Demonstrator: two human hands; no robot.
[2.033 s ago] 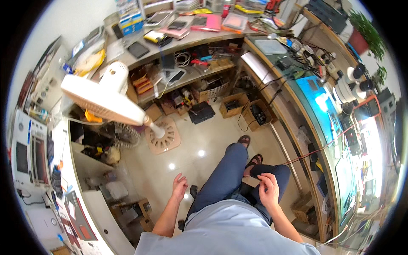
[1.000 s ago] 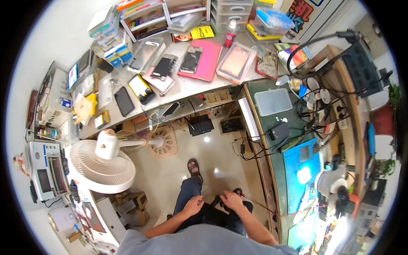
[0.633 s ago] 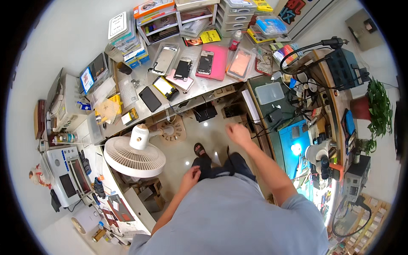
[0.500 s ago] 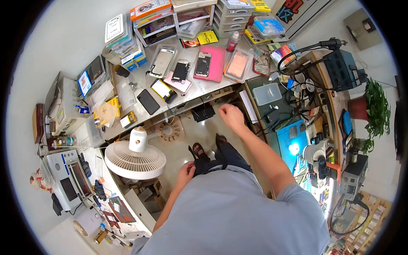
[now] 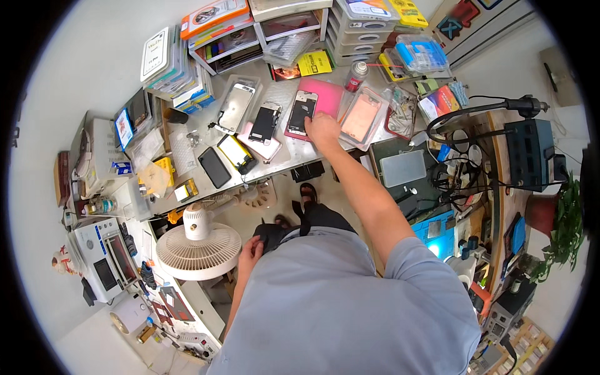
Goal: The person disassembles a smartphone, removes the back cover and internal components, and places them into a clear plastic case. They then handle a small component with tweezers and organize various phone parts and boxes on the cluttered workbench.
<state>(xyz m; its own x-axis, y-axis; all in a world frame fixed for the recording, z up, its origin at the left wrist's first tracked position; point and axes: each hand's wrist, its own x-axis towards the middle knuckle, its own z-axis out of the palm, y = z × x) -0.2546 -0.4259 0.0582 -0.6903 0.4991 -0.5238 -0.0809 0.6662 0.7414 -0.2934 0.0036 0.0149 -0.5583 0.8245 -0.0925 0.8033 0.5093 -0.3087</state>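
The right hand's (image 5: 322,130) fingers bend at the lower right edge of a dismantled phone (image 5: 300,111), though whether they pinch it cannot be told; the left hand (image 5: 251,251) hangs half curled beside the fan (image 5: 199,250), nothing visible in it. The phone lies on a pink folder (image 5: 327,94) on the bench (image 5: 299,152). So far the reach seems complete but no lifting shows, and the black phone part (image 5: 265,124) to its left lies untouched.
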